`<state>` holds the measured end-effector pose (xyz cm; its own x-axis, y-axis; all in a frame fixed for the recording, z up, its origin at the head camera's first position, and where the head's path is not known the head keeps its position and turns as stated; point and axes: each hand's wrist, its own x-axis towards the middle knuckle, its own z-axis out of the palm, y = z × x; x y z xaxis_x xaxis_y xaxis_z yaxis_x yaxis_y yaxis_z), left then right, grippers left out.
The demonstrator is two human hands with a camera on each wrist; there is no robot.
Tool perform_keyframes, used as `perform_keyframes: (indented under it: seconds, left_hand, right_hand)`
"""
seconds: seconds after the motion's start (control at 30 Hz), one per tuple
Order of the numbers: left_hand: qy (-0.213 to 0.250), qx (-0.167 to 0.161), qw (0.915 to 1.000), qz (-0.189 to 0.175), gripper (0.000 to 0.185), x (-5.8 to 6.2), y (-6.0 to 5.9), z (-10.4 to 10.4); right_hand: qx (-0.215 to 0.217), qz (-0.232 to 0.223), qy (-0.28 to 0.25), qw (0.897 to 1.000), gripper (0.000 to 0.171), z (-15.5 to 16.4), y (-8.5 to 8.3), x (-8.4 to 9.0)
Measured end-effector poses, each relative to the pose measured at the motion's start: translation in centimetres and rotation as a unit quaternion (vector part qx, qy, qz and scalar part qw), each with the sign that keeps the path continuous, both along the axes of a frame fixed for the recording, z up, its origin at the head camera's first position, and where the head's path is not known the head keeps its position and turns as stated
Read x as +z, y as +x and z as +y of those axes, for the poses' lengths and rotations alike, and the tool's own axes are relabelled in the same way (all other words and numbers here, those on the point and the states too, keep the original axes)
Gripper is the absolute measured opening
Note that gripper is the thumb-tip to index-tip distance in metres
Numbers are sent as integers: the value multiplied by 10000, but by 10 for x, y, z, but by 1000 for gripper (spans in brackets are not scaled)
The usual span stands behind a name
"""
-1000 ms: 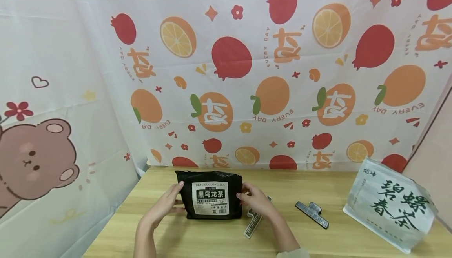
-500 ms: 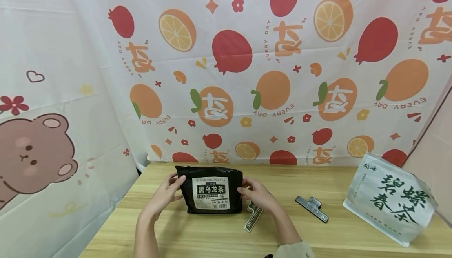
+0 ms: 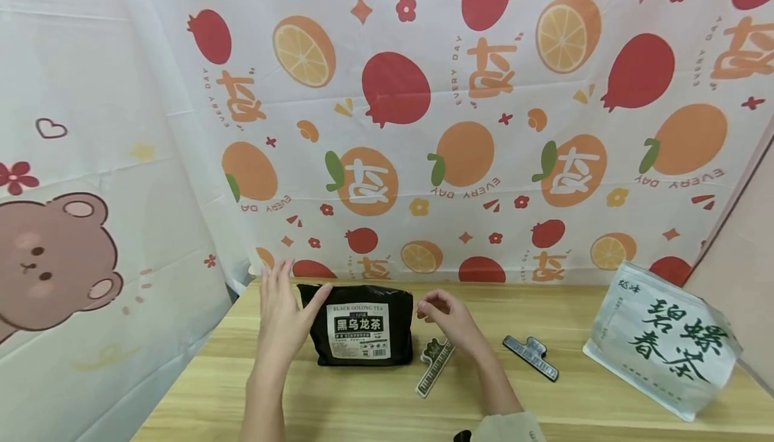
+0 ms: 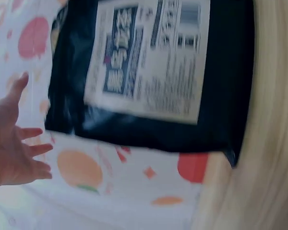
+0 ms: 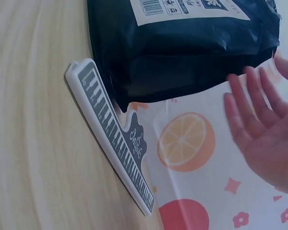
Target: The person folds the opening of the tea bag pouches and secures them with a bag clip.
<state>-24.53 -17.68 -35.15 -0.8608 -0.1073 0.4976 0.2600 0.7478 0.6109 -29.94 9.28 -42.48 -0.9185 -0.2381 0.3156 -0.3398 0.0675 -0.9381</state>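
One wooden table point(image 3: 338, 408) holds a pale Biluochun tea bag point(image 3: 665, 341) and, well to its left, a black oolong tea bag point(image 3: 359, 326) standing up. The left hand point(image 3: 284, 318) is beside the black oolong tea bag with fingers straight and spread. The right hand point(image 3: 452, 320) is just off the other side, fingers loosely bent, holding nothing. To keep that soft-looking bag from tipping, light, even touches on both sides seem best, clear of the piano-key clip point(image 3: 434, 369) beside it.

tea bag point(image 3: 355, 325): black, whitish-labelled | near clip point(image 3: 435, 369): white-rimmed, piano-key pattern | backdrop point(image 3: 396, 89): white, orange-red fruit print
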Motion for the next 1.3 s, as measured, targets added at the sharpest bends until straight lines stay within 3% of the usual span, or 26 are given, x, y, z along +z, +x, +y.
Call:
perform_keyframes:
  seconds: [0.13, 0.43, 0.6, 0.73, 0.83, 0.97, 1.17, 1.3]
  left_hand:
    - [-274, -28, 9977, 612, 63, 5, 4, 22]
    - [-781, -211, 9928, 879, 50, 4, 4, 61]
    - [-1023, -158, 9898, 983, 42, -1, 2, 74]
    - [-1062, -57, 9910, 814, 38, -5, 1, 82]
    - [-1132, 53, 9907, 755, 35, -6, 0, 88]
    - [-1175, 207, 9884, 935, 30, -8, -2, 94]
    - [-1081, 331, 9847, 1327, 26, -14, -4, 97]
    - [-1022, 402, 9847, 1354, 30, -17, -5, 97]
  right_hand:
    - [-437, 82, -531, 9976, 16, -6, 2, 6]
    - [-1242, 610, -407, 9895, 12, -21, 27, 31]
    - [-1012, 796, -585, 9899, 19, -31, 36, 31]
    - [-713, 935, -655, 9909, 24, -35, 41, 28]
    - [-626, 937, -630, 9916, 27, -35, 43, 27]
    - [-482, 1000, -409, 9930, 33, -35, 45, 28]
    - [-800, 1444, -109, 9862, 30, -42, 46, 26]
    - [-958, 1477, -161, 9842, 28, -46, 47, 24]
